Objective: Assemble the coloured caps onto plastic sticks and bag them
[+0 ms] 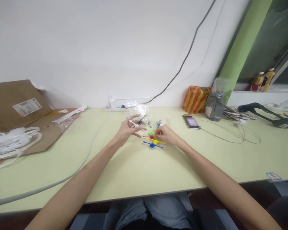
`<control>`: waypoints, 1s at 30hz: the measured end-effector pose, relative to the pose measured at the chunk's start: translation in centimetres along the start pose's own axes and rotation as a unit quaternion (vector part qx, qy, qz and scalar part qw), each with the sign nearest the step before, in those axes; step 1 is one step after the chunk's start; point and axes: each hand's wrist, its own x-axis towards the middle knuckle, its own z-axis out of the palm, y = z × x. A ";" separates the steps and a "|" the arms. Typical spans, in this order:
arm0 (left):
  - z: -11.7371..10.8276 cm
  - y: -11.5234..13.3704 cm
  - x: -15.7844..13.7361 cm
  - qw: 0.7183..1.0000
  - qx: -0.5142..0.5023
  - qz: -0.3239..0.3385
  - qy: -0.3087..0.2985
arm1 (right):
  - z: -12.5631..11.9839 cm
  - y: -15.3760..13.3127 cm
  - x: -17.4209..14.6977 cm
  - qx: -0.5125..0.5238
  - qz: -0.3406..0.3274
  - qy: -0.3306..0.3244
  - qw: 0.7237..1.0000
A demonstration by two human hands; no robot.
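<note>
Two hands busy: left hand (127, 130) pinches slim white plastic piece (134, 122); right hand (166, 134) has fingertips at red plastic arrow spinner (151, 137), can't tell if gripping. Spinner's on pale yellow-green table (124, 172), near blue plastic arrow spinner (152, 145). Suggest light pinch; thin plastic likely bends.

Wall (86, 48) plain white, evenly lit, running behind a long pale yellow-green table (124, 172) with a straight front edge. At right, a slanting green post (248, 41) borders a window (261, 41); panes dark, faint reflections, white ledge (286, 87) below. Floor (201, 198), where seen under the table, dark reddish-brown and shadowed.
</note>
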 end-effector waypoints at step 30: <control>0.4 1.2 -1.1 0.973 -0.014 -0.138 -0.187 | -3.7 -1.1 -0.3 0.337 -0.043 0.441 0.831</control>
